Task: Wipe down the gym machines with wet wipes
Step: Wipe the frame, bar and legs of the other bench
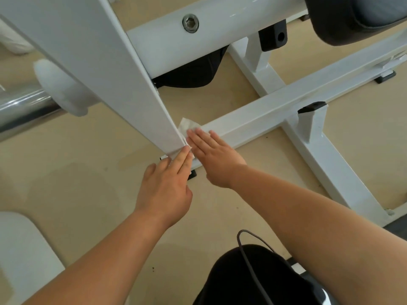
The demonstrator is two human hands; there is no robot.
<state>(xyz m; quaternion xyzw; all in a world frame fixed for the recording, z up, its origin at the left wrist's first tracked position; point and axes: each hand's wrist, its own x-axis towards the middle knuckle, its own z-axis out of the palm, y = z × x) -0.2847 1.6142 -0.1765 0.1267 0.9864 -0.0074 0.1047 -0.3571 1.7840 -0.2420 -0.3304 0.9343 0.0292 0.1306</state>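
Black-clad knee [253,276] nearest; left grip [164,186] and right grip [217,160], fingers straight, press a crumpled white wipe [187,125] onto the smooth square-tube frame [253,115].

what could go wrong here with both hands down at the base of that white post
1. The left hand has its fingertips right at the lower edge of the upright post; a quick stroke might scrape them on that corner.
2. The wet wipe is only pressed flat under the right hand, so it may bunch up or slide off the crossbar.
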